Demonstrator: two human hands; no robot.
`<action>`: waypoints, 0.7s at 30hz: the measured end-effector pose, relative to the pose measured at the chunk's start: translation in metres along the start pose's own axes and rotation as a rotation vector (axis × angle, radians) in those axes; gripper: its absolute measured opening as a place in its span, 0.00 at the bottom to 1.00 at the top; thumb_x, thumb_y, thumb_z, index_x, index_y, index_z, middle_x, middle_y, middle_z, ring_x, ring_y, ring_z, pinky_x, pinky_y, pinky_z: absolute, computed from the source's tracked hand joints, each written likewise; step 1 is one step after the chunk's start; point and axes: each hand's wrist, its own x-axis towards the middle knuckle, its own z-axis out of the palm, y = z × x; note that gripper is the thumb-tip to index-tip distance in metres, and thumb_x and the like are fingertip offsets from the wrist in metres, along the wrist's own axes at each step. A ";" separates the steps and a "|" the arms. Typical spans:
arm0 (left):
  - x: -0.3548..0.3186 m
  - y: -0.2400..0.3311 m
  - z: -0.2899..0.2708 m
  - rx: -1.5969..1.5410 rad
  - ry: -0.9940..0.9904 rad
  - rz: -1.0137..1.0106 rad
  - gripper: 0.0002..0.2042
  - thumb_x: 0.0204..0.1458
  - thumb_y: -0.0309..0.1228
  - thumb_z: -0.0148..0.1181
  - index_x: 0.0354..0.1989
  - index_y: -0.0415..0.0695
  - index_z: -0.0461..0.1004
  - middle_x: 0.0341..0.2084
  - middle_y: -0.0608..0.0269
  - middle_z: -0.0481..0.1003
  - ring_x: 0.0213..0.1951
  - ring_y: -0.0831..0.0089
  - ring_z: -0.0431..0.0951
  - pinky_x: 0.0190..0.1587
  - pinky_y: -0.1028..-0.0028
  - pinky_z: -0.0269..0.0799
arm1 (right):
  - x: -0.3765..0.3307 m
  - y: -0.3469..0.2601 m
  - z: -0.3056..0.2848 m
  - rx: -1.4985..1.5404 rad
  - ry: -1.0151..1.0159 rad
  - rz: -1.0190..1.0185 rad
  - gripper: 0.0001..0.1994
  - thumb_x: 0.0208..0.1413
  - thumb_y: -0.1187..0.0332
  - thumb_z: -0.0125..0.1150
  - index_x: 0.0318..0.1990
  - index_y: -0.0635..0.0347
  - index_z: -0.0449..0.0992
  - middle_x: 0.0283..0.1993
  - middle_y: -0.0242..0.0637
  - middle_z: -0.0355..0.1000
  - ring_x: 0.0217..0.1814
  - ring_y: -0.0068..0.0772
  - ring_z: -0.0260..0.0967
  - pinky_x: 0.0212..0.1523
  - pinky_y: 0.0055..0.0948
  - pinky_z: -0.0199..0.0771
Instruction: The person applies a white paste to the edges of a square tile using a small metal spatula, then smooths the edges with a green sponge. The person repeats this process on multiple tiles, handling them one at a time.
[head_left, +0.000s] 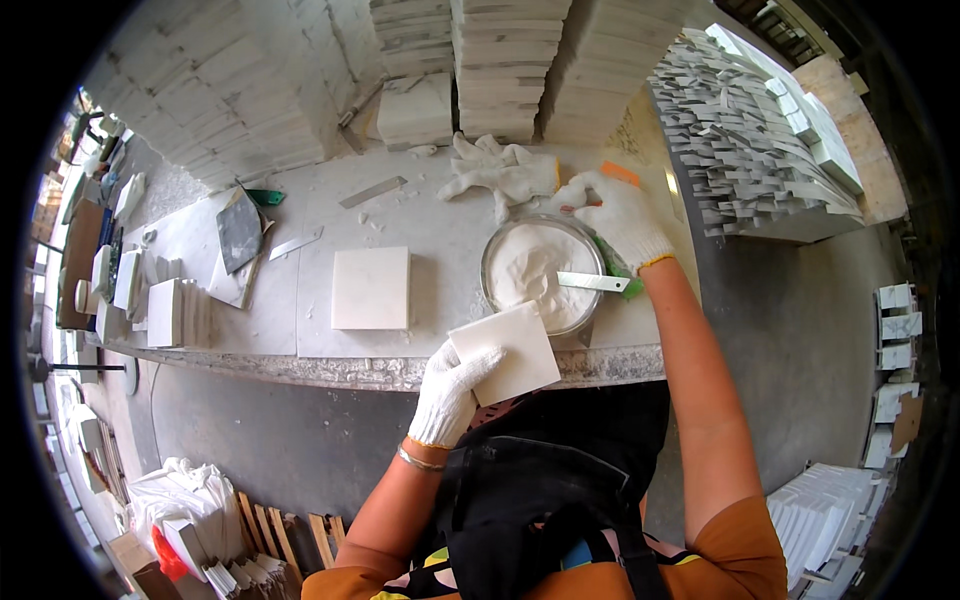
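My left hand (452,392), in a white knit glove, grips a white square tile (510,350) by its left edge, thumb on top. The tile is tilted just in front of the round bowl (487,290), at the table's front edge. White paste or powder (530,260) fills the bowl. A flat-bladed scraper (592,282) lies over its right rim. Beyond the bowl, my gloved right hand (622,220) is closed over an orange piece (620,173); the glove covers most of it, so its kind is unclear. A spare white glove (495,172) lies to the left.
A short stack of square tiles (370,288) sits left of the bowl. Metal strips (372,191) and a dark slab (240,232) lie farther left. Tall stone stacks (510,70) line the back, and thin strips (740,135) are piled at the right. More tiles (172,312) stand at the left end.
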 end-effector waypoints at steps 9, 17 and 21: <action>0.000 -0.003 -0.004 0.016 0.015 0.009 0.22 0.56 0.26 0.67 0.58 0.33 0.73 0.48 0.57 0.79 0.47 0.71 0.80 0.51 0.71 0.78 | -0.094 -0.034 -0.046 -0.240 0.045 -0.041 0.15 0.58 0.58 0.64 0.48 0.52 0.82 0.46 0.43 0.80 0.47 0.47 0.78 0.46 0.38 0.76; 0.002 -0.006 -0.002 -0.016 0.000 0.048 0.19 0.58 0.25 0.64 0.57 0.33 0.72 0.46 0.56 0.79 0.44 0.69 0.81 0.48 0.69 0.79 | -0.116 -0.028 -0.026 -0.005 -0.072 -0.010 0.14 0.60 0.60 0.64 0.50 0.54 0.82 0.41 0.44 0.81 0.42 0.41 0.79 0.44 0.32 0.76; 0.001 -0.005 0.000 -0.023 0.007 0.050 0.19 0.58 0.25 0.64 0.57 0.33 0.72 0.46 0.56 0.79 0.44 0.69 0.81 0.48 0.69 0.80 | -0.116 -0.022 -0.024 0.200 -0.023 0.043 0.12 0.60 0.67 0.63 0.50 0.59 0.82 0.37 0.37 0.81 0.34 0.28 0.76 0.37 0.27 0.75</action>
